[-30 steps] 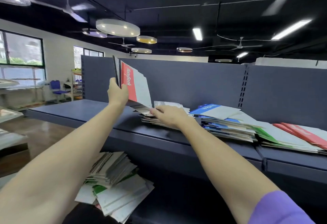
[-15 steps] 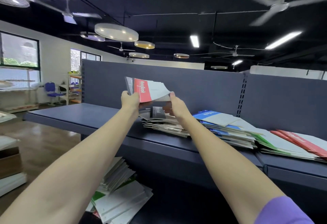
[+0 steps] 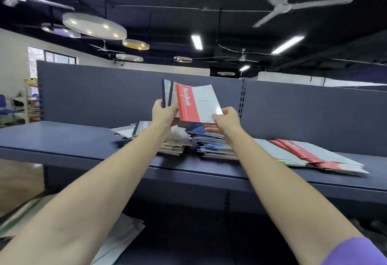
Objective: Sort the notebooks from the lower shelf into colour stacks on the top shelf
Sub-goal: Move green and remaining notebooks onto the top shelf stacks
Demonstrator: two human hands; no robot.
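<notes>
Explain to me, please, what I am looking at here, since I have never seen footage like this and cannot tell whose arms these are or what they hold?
There is no machine: a person wears one wide-angle camera on the head, so you see their own two bare arms reaching forward. The left hand holds a few dark-spined notebooks upright. The right hand grips the red notebook at the front of that bunch. Below them, the top shelf carries stacks: a dark-covered stack, a blue stack and a red stack. Unsorted notebooks lie on the lower shelf.

Glossy paper notebook [image 3: 198, 104]; matt, smooth top shelf [image 3: 62, 139]
</notes>
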